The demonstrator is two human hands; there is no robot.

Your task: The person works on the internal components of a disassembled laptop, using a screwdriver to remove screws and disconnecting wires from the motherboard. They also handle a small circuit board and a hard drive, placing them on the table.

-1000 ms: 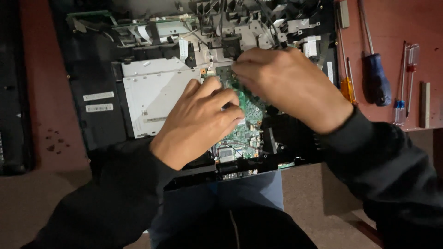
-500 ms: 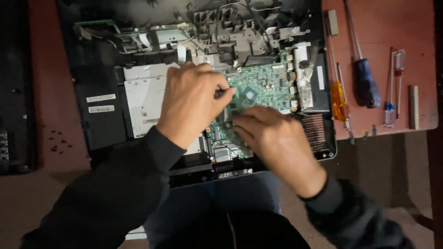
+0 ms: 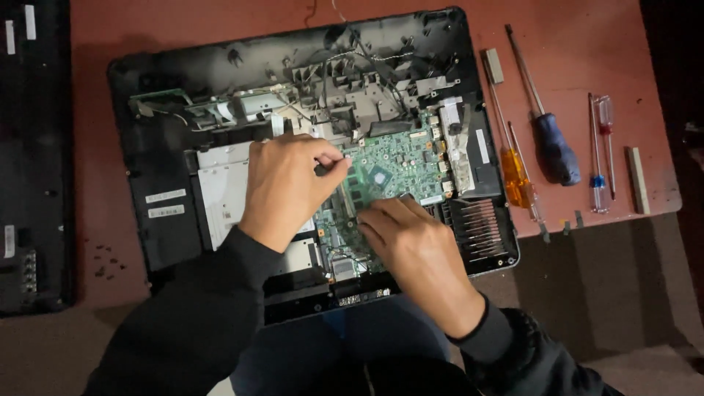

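Inside, the opened black laptop shell (image 3: 161,242) held a green circuit board (image 3: 400,172), left hand (image 3: 286,187) curled pinching at its edge, right hand (image 3: 418,249) pressed flat upon it, screwdrivers (image 3: 554,150) alongside.

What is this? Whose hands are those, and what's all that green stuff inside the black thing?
The camera sits on a person's head and looks down, so you see their own two hands. The black thing is an opened laptop lying on a reddish table. The green part is its circuit board, the computer's insides. The left hand pinches something small at the board's edge; I cannot tell what. The right hand rests flat on the board. To the right lie an orange screwdriver, a blue screwdriver and a thin clear one.
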